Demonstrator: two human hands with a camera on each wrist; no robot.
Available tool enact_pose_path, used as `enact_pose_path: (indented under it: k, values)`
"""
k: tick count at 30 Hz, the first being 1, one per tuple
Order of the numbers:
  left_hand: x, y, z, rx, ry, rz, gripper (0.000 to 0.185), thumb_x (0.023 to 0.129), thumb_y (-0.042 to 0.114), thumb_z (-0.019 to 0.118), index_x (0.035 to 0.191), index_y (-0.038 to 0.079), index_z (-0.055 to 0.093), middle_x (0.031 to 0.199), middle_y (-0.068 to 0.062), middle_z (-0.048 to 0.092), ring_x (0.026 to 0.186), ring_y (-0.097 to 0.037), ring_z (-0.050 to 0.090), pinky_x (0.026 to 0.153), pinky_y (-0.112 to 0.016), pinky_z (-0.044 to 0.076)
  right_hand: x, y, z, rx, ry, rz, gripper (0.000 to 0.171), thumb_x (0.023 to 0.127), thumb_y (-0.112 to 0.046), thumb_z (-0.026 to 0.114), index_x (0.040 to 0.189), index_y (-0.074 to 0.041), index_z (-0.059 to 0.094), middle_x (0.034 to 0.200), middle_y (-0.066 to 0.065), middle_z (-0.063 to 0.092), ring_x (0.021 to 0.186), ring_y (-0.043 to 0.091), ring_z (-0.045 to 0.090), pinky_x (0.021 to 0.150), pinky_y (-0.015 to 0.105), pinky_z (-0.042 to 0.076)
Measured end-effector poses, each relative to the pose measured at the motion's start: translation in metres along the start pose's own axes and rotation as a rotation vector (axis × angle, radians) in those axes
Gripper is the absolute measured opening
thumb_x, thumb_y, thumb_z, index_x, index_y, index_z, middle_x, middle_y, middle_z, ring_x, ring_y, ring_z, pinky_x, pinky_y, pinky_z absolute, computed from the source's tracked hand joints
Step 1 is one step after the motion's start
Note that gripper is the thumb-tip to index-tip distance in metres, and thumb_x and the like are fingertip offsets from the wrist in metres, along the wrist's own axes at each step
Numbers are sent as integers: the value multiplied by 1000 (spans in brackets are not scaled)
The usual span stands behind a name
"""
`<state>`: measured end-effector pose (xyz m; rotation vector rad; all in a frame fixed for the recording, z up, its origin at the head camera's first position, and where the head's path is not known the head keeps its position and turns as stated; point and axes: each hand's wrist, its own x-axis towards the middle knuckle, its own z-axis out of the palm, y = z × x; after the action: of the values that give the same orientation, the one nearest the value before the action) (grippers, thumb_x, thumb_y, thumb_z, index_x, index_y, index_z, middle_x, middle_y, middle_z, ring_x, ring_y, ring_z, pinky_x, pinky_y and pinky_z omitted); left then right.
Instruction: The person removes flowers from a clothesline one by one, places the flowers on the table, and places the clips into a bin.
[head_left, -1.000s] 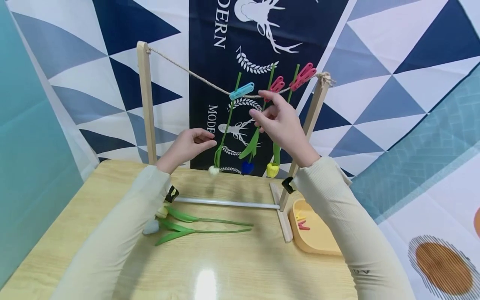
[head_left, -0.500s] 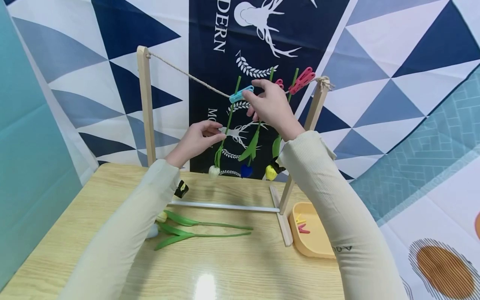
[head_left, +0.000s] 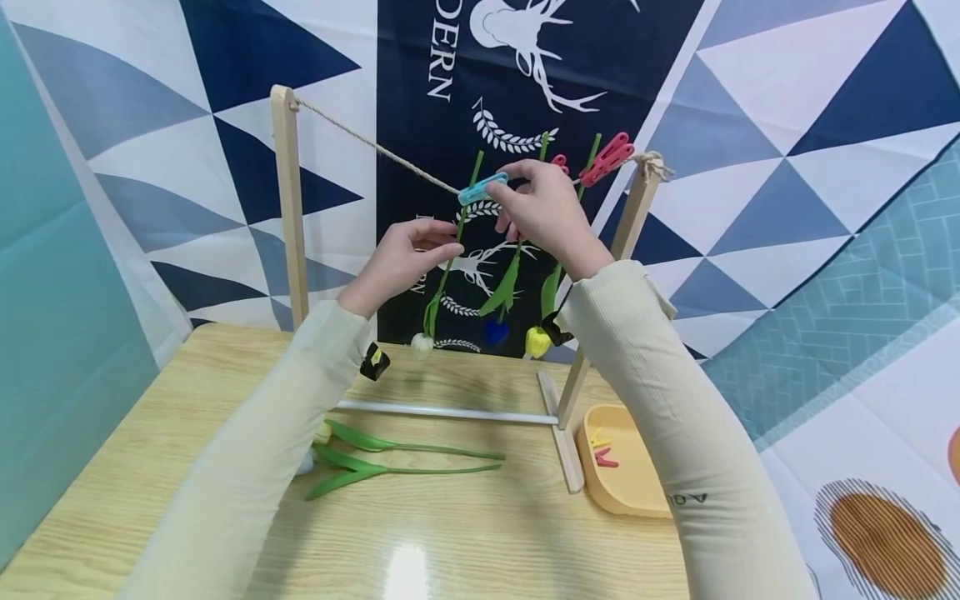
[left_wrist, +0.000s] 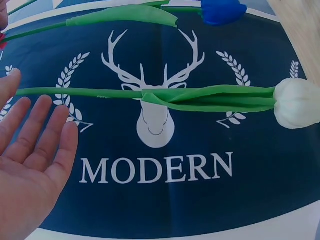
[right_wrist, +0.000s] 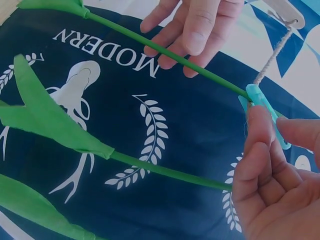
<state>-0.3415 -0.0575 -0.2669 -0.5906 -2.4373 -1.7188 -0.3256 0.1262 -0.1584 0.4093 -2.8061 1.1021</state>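
Between thumb and fingers, my right hand (head_left: pixel 543 212) pinches a light-blue clothespin (right_wrist: pixel 263 102) on the rope (head_left: pixel 375 150). That clothespin clips the stem of a white tulip (left_wrist: pixel 297 103), which hangs head down. My left hand (head_left: pixel 405 254) is beside this stem, fingers extended and thumb apart; in the left wrist view its fingertips lie close to the stem without gripping it. To the right hang a blue tulip (head_left: pixel 496 331) and a yellow tulip (head_left: pixel 537 342). A red clothespin (head_left: pixel 607 158) holds the yellow one; another red clothespin (head_left: pixel 558 162) is mostly hidden behind my right hand.
Wooden posts (head_left: pixel 288 208) carry the rope, with a white bar (head_left: pixel 450 412) low between them. Two more tulips (head_left: pixel 360 477) lie on the table (head_left: pixel 450 542), their heads partly behind my left sleeve. An orange tray (head_left: pixel 630 500) at right holds yellow and red clothespins.
My right hand has moved left from near the red clothespin and taken hold of the light-blue clothespin. My left hand has moved up and right to the white tulip's stem.
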Motion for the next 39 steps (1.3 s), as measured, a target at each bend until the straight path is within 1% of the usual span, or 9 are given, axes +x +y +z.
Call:
enact_pose_path:
  k: [5, 13, 21, 25, 28, 32, 36, 39]
  values:
    - [2, 2, 4, -20, 19, 9, 38, 90, 23, 64, 122, 4, 60, 118, -10, 62, 100, -20, 60, 90, -34, 49, -1, -1, -2, -4, 9, -26, 34, 94, -33, 55, 120, -11, 56, 62, 0, 62, 57, 22, 61, 56, 27, 50]
    - [2, 0, 8, -32, 72, 38, 30, 89, 16, 64, 115, 2, 62, 109, -11, 63, 90, -17, 59, 79, -24, 48, -2, -2, -1, -3, -3, -53, 32, 94, -33, 56, 117, -11, 58, 60, 0, 60, 55, 21, 59, 55, 25, 48]
    - [-1, -1, 12, -67, 88, 46, 28, 89, 15, 64, 113, 0, 62, 107, -12, 64, 83, -11, 57, 72, -18, 47, -2, -2, -2, -17, -5, -42, 30, 93, -34, 56, 114, -11, 59, 58, -1, 57, 51, 14, 54, 57, 27, 50]
    - [-3, -1, 13, -93, 96, 49, 27, 89, 14, 64, 112, -1, 61, 104, -12, 64, 78, -9, 57, 69, -17, 48, -4, -2, -4, -34, 18, -55, 31, 92, -33, 59, 112, -10, 63, 55, -2, 55, 49, 12, 52, 53, 26, 48]
    - [-3, -1, 14, -105, 99, 57, 27, 89, 14, 63, 112, -1, 61, 99, -9, 64, 76, -9, 57, 67, -17, 49, -5, -2, -6, -24, 42, -49, 31, 90, -34, 62, 110, -11, 67, 52, -2, 52, 46, 12, 49, 48, 24, 42]
    - [-5, -3, 13, -130, 97, 73, 27, 90, 14, 63, 112, -1, 61, 94, -7, 63, 74, -11, 58, 66, -19, 50, -7, -1, -7, 34, 55, -24, 30, 87, -36, 65, 107, -15, 71, 51, -2, 48, 45, 13, 44, 43, 25, 33]
    - [-7, -6, 12, -169, 95, 76, 28, 89, 13, 63, 114, -1, 61, 94, -7, 64, 72, -7, 58, 67, -22, 53, -9, 1, -7, 128, 61, 5, 28, 84, -34, 68, 104, -14, 73, 55, -2, 50, 45, 12, 41, 42, 24, 31]
    - [-9, -8, 10, -188, 103, 78, 29, 89, 11, 64, 115, -1, 61, 92, -2, 65, 72, -4, 58, 68, -24, 55, -9, 1, -7, 189, 66, 20, 28, 83, -32, 70, 103, -13, 73, 60, -2, 53, 46, 11, 38, 42, 23, 30]
